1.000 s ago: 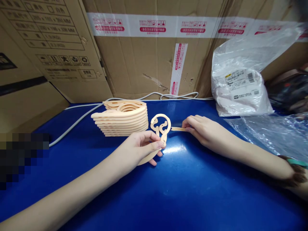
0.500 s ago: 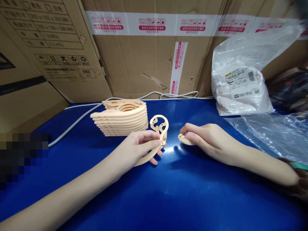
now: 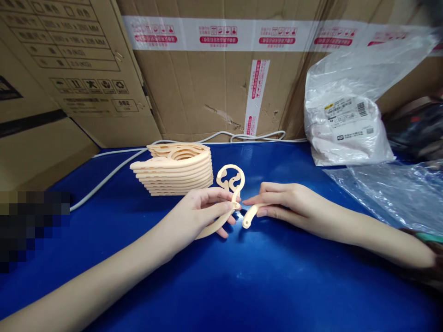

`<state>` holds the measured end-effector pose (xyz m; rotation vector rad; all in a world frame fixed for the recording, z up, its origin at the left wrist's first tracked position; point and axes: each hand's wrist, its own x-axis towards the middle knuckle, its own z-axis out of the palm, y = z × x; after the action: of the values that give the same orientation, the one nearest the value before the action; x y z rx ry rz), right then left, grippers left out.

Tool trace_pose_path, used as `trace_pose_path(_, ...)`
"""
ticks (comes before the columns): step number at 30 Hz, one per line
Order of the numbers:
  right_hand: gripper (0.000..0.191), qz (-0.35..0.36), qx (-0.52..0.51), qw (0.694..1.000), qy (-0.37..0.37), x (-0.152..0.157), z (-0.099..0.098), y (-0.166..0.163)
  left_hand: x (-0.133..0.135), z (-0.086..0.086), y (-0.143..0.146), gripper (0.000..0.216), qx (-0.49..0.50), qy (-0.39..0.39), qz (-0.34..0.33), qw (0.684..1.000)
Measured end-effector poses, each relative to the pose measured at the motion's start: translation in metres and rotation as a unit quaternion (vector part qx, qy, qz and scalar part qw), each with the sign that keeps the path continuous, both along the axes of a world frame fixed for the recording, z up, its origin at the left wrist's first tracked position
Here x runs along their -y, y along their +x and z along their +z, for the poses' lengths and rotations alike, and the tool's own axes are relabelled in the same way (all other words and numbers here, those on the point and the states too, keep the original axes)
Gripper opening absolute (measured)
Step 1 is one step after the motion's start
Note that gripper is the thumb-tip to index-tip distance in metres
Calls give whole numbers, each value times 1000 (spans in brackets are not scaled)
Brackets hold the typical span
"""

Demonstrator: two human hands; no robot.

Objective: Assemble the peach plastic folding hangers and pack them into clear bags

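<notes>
My left hand [image 3: 209, 210] is closed, pinching a cream plastic folding hanger [image 3: 238, 177] near the base of its round hook; one curved arm runs back under the palm. In my right hand [image 3: 289, 203] is a separate curved hanger arm [image 3: 251, 216], gripped between thumb and fingers. Its end with a small hole points down toward the left hand, a short gap away from the hanger. Behind the held hook, another small cream hanger piece [image 3: 224, 184] shows, partly covered. A neat stack of cream hangers [image 3: 173, 170] stands just beyond my left hand.
Cardboard boxes [image 3: 207, 92] wall off the back and left of the blue table [image 3: 242, 286]. A white cable [image 3: 104, 177] runs along the back edge. At the right stand a labelled plastic bag [image 3: 346, 133] and clear plastic wrap [image 3: 387, 193].
My right hand has turned the curved arm so its holed end points down-left, and has brought it closer to the left hand. The left hand and hanger have barely shifted.
</notes>
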<state>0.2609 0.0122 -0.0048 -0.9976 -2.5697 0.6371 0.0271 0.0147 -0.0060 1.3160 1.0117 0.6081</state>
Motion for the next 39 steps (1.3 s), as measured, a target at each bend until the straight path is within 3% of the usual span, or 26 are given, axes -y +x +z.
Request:
trace_pose_path(8, 38, -9, -23, 996, -81, 0, 0, 2, -1, -1, -3, 16, 1, -10, -12, 1000)
trace_pose_path(18, 48, -9, 4, 996, -90, -1, -6, 2, 0, 0, -1, 14, 5, -22, -8, 1000)
trace_pose_path(23, 58, -18, 23, 999, -25, -1, -2, 1, 0, 3, 0, 15, 9, -28, -4, 1000)
trace_pose_path(28, 45, -66, 54, 996, 25, 5, 2, -3, 0, 3, -1, 16, 15, -25, -13, 1000)
trace_pose_path(35, 39, -8, 118, 985, 122, 8, -6, -4, 0, 2, -2, 18, 33, -12, -18, 999)
trace_pose_path(39, 40, -10, 150, 971, 189, 10, -10, -4, 1, 1, -2, 20, 36, -27, -41, 998)
